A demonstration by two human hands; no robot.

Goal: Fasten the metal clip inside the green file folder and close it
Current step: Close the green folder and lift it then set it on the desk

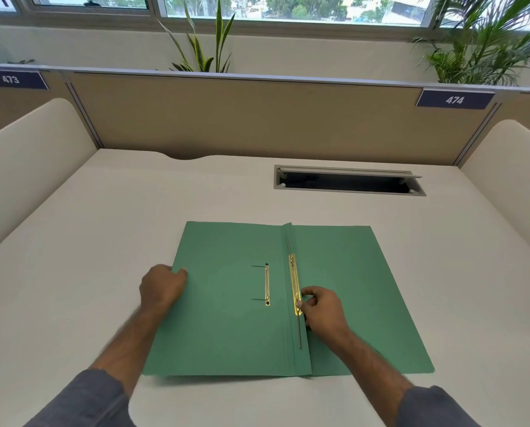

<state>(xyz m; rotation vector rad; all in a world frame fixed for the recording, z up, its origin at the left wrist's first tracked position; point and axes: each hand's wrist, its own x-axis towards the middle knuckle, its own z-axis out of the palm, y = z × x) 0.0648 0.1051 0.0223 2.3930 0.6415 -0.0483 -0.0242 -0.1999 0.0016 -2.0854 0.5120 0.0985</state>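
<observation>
A green file folder [226,328] lies open and flat on the white desk in front of me. Along its spine runs a brass metal clip [293,280] with a thin steel prong sticking out beyond each end. A shorter brass bar [267,286] sits on the left flap. My right hand [323,314] pinches the near end of the clip with thumb and fingertips. My left hand [162,285] rests on the folder's left edge, fingers curled over it.
A rectangular cable hatch [348,181] stands open in the desk at the back right. Beige partition panels [257,115] wall the desk on three sides, with plants behind. White desk surface [119,211] surrounds the folder.
</observation>
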